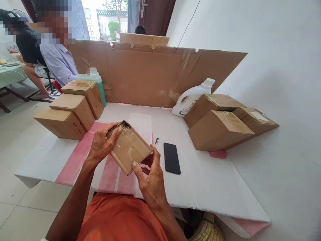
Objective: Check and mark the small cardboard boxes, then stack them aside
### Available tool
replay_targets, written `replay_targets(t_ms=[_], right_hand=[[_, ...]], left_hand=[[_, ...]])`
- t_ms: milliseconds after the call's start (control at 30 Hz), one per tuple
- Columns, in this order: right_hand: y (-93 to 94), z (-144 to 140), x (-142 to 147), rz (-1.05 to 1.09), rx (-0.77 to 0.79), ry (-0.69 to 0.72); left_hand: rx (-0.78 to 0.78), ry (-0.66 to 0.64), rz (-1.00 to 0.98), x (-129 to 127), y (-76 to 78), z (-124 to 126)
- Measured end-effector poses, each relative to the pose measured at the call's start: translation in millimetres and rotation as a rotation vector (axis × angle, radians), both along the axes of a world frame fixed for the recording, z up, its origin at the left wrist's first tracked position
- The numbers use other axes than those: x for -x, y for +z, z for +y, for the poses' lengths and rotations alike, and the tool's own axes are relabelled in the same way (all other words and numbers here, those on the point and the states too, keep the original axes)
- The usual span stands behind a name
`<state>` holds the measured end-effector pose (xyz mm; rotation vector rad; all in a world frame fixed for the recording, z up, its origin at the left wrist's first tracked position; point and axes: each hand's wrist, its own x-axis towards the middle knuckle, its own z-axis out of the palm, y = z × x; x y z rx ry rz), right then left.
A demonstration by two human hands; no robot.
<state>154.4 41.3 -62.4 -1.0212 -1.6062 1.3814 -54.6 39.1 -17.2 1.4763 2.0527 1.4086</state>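
Above the white-and-pink, cloth-covered table, head view: a small, flat, brown cardboard box is held up over the near half, left of the middle, its broad face tilted upward.
Left hand: the left hand pinches the box by its left corner, thumb on the face, other fingers mostly hidden.
Right hand: the right hand pinches the opposite end, thumb at the lower edge, a finger at the right corner.
Reason for the hold: gripping opposite ends probably steadies the box and leaves most of its face visible.
Box face: plain brown, glossy with clear tape; the far corner shows a dark, ragged-looking spot, its depth unclear.
Beside the right hand: a black, rectangular phone lies flat, a slim pen near it.
Table sides: three brown cardboard cartons sit by the left edge, three more by the right, perhaps so the hands can work between.
Far edge: a wide brown cardboard panel stands upright, likely as a screen.
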Motion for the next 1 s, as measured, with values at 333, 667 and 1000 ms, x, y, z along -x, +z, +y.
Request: replay_targets(t_ms=[333,667,1000], right_hand=[[16.3,25.3,-33.5,-0.236,-0.276,-0.138],[13.4,38.3,16.1,-0.016,-0.269,-0.127],[15.2,31.7,9.3,-0.022,-0.338,-0.140]], left_hand=[[-0.009,-0.351,0.161,-21.3,12.5,12.0],[0.059,-0.038,0.421,-43.0,17.0,-10.0],[0.146,0.109,0.403,-74.2,25.1,-2.0]])
